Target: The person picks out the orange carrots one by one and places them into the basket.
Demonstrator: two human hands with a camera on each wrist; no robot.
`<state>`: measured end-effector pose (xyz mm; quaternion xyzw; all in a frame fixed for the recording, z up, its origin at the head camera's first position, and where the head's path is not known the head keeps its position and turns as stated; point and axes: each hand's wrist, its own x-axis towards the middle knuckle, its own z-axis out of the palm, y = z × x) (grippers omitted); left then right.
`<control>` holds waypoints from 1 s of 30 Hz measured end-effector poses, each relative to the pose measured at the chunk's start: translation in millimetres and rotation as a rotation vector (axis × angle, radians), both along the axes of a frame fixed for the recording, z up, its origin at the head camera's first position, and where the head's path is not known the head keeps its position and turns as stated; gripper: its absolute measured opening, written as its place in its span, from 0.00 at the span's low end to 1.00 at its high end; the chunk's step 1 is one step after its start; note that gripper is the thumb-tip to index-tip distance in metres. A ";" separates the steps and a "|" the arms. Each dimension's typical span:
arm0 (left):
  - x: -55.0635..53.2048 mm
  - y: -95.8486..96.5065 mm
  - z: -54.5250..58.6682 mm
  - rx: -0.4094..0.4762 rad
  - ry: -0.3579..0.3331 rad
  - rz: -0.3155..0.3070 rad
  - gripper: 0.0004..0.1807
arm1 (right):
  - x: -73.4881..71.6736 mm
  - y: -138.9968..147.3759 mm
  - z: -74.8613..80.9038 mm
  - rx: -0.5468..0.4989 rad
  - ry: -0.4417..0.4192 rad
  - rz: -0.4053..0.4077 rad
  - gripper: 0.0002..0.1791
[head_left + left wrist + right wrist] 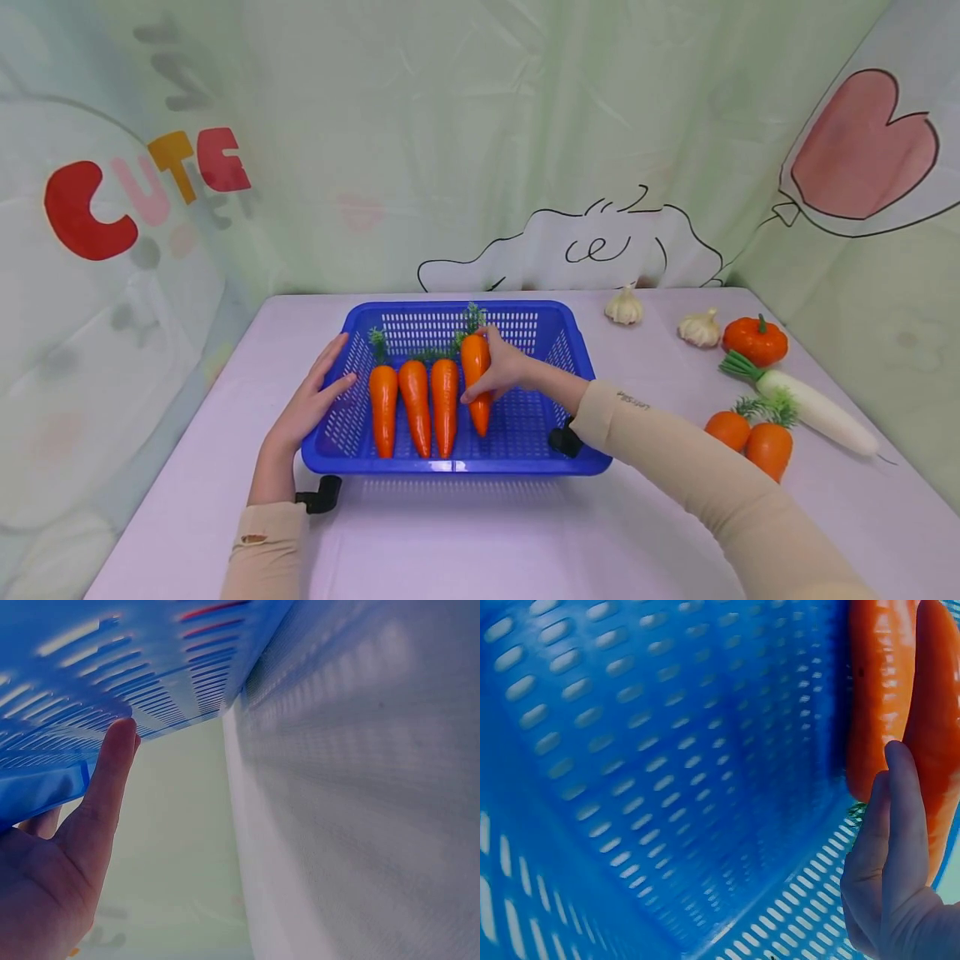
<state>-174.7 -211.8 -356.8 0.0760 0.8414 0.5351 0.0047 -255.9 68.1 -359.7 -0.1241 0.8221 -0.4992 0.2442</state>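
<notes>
My right hand point(501, 367) grips an orange carrot point(476, 358) with green leaves, thumb on one side and fingers on the other. The carrot is over the right half of a blue plastic basket point(457, 467). Left of it, three more carrots point(416, 408) lie side by side in the basket, narrow ends toward me. At the basket's left rim, my left hand point(303, 408) rests with fingers extended; its thumb reaches over the rim. In the left wrist view, a straight finger point(112, 765) lies against the slotted outer wall. The right wrist view shows the held carrot point(937, 712) beside another.
On the table's right side lie two garlic bulbs point(699, 328), a small orange pumpkin point(755, 340), a white radish point(817, 412) and two short carrots point(769, 450). A printed curtain point(480, 150) hangs behind the table point(450, 542). Black wrist cameras point(566, 440) sit near the basket's front corners.
</notes>
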 end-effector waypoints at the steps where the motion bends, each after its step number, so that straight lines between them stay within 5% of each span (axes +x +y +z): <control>1: 0.2 0.1 0.5 0.001 0.001 -0.001 0.34 | -0.2 -0.7 -1.6 0.004 -0.003 -0.002 0.55; 10: -0.1 -0.5 0.0 0.003 0.001 -0.003 0.34 | -0.6 -4.1 -9.8 0.028 -0.009 -0.017 0.56; 16: -13.2 -11.3 -19.8 -0.002 0.003 0.000 0.36 | 2.9 -7.5 -9.6 0.042 -0.040 -0.028 0.55; 22: -1.0 -1.5 -1.6 -0.002 -0.005 -0.001 0.35 | 2.5 -9.1 -12.1 0.075 -0.069 -0.037 0.57; 30: 0.4 -0.4 0.0 -0.003 -0.003 -0.001 0.34 | 1.0 -7.8 -13.2 0.098 -0.125 -0.002 0.57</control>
